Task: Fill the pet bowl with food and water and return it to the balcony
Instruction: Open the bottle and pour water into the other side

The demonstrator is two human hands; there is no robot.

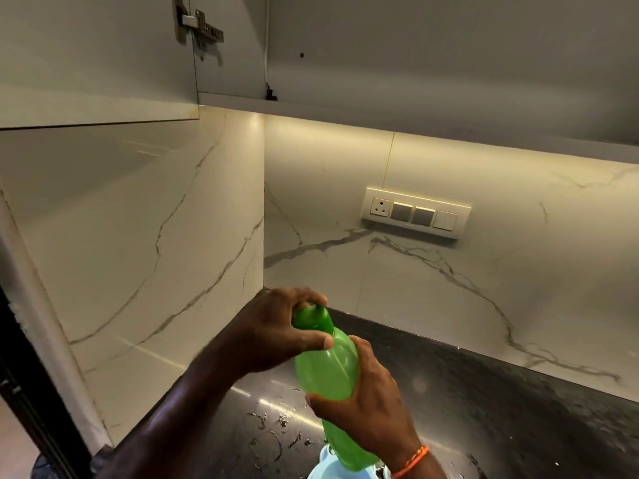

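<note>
Gripping bottle (328,371) in right hand (373,409), left hand (276,330) clamped round cap (313,318), apparently working it over bowl (325,466).

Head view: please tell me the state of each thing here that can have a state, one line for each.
Green bottle: held tilted over the counter, cap on.
Cap: gripped by the left hand.
Right hand: wrapped round the bottle's body.
Cabinet door: open, hinge showing.
Dark counter: wet, with spilled drops near the bottle.
Pale blue bowl: under the bottle, mostly hidden; contents cannot be told.
</note>
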